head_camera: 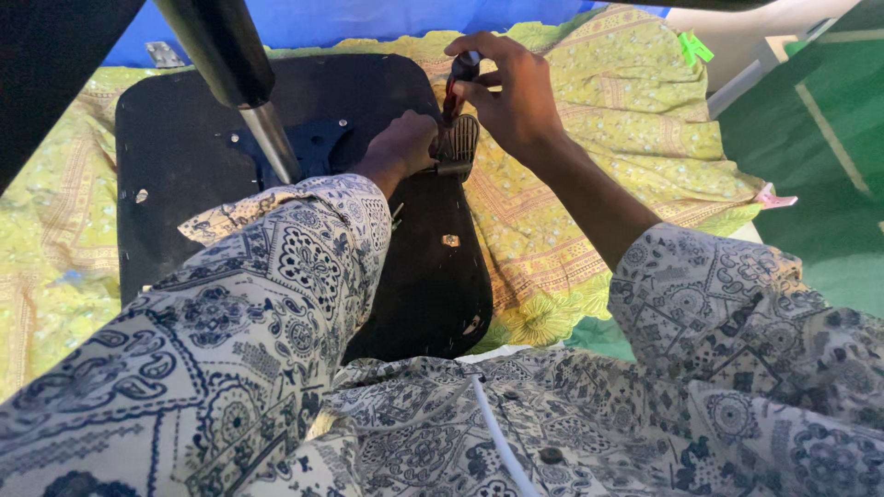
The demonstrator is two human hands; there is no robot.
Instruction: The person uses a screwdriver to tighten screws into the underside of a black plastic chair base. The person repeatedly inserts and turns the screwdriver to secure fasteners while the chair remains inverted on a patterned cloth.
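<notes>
Head view: the person's right hand (511, 92), upper centre of the frame, closes its fingers round the dark, red-tinted handle of a screwdriver (458, 78) held nearly upright. The left hand (401, 147), just left of it, is curled shut on a small ribbed black part (459, 143) at the right edge of an overturned black chair seat (304, 202). A metal gas-lift column (235, 69) rises from the seat's mounting plate (308, 147) at upper left. The seat lies on a yellow patterned cloth (626, 120). Patterned sleeves fill the lower frame.
</notes>
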